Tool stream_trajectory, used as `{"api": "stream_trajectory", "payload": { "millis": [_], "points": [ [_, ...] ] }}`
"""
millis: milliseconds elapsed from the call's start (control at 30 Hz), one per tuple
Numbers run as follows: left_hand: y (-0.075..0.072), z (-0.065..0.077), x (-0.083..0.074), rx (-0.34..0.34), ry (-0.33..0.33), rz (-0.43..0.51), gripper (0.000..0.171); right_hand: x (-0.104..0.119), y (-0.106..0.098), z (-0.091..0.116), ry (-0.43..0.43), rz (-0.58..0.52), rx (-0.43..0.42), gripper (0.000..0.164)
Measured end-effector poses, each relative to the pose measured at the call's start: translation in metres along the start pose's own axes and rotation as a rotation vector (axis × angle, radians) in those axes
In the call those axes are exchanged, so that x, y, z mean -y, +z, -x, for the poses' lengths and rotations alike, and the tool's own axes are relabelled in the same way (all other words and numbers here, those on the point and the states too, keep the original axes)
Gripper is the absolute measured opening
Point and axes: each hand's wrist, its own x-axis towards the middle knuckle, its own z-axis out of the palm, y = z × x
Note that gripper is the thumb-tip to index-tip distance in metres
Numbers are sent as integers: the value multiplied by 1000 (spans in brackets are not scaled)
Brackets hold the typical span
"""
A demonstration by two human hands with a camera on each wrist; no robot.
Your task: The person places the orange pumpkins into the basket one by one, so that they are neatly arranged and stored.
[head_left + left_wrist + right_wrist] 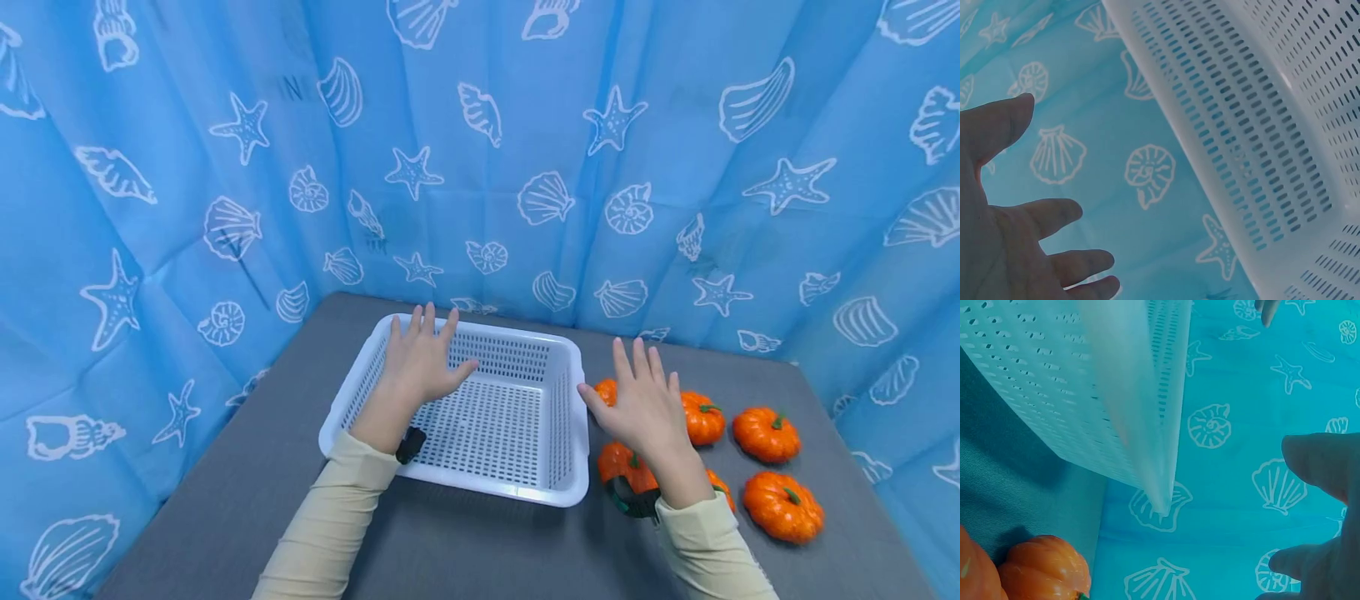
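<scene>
A white perforated plastic basket [480,417] stands on the grey table, with nothing inside it. My left hand [420,362] hovers above its left part, fingers spread and straight, holding nothing; the left wrist view shows that hand [1029,231] beside the basket wall [1229,119]. Past the basket's right side, my right hand [641,408] is raised with fingers extended over several orange pumpkins [622,467], partly hiding them. In the right wrist view, its thumb and fingers [1322,462] are apart from the basket [1054,381] and a pumpkin [1044,569].
More small pumpkins with green stems, such as one pumpkin [767,435] and another pumpkin [783,507], sit at the right of the grey table [480,550]. A blue curtain [480,167] with white shells and starfish hangs around the back and sides.
</scene>
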Motion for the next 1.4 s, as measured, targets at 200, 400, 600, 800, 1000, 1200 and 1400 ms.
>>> {"api": "stream_trajectory", "payload": {
  "millis": [200, 400, 600, 800, 1000, 1200, 1400],
  "points": [
    [0, 0, 1, 9, 2, -1, 83, 1, 2, -1, -1, -8, 1, 92],
    [-2, 2, 7, -10, 29, 53, 77, -3, 1, -1, 10, -28, 17, 93],
    [-17, 13, 22, -103, 61, 173, 66, -13, -4, 2, 27, -57, 15, 94],
    [-31, 33, 54, -128, -17, 341, 61, -31, -10, 9, 37, -92, 1, 96],
    [-30, 58, 98, -126, -91, 537, 64, -68, -13, 21, 48, -150, -76, 92],
    [-11, 79, 129, -59, -169, 658, 72, -114, -18, 41, 159, -195, -128, 90],
    [16, 86, 138, 14, -233, 664, 67, -152, -21, 59, 299, -221, -125, 90]
  ]
}}
